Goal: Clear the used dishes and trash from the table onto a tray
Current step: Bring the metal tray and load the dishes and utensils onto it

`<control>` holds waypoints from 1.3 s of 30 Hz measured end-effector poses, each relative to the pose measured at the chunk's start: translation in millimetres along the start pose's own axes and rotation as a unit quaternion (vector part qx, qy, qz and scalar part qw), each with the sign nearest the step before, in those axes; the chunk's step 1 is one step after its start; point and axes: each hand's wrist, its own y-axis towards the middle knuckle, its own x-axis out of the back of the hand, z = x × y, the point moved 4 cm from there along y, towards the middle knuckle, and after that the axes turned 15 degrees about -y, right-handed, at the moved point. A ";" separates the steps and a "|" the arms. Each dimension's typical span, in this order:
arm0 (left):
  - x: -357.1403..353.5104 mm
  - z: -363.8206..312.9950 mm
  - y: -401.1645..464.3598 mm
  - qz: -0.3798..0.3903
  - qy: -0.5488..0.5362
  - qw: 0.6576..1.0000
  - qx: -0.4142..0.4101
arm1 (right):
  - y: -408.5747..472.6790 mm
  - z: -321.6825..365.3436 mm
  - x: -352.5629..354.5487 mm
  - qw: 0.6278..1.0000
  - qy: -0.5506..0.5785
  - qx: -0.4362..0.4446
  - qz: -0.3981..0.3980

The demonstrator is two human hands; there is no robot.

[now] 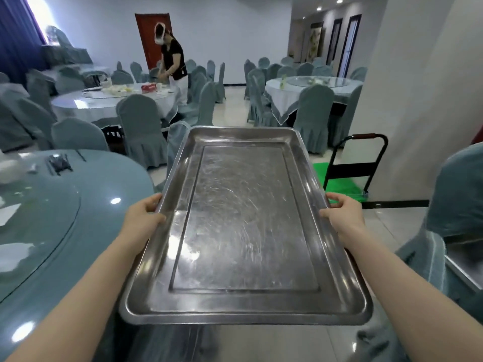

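A large, scratched stainless steel tray [245, 223] is held level in front of me, with nothing on it. My left hand [145, 214] grips its left rim and my right hand [343, 214] grips its right rim, thumbs on top. To my left is a round blue-grey table [86, 210] with a glass turntable. At its far left lie a white dish [9, 169], dark chopsticks and utensils [58, 163] and some white paper scraps [7, 218].
A covered chair [460, 202] stands at my right. A black trolley with a green deck [350, 168] sits by the white pillar. Beyond are more round tables and covered chairs; a person [173, 61] works at the far table.
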 end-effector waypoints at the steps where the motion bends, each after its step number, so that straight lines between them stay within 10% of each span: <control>1: -11.0 0.4 22.9 0.007 0.003 1.000 0.001 | 20.5 4.7 -5.0 1.000 0.006 -0.004 -0.005; 20: -229.4 41.5 362.0 -0.091 -0.053 0.993 0.057 | 483.5 105.6 -118.3 0.996 0.003 0.017 0.091; 39: -186.0 45.5 619.9 -0.337 -0.041 0.938 0.071 | 739.1 328.3 -444.2 0.949 -0.009 0.141 0.281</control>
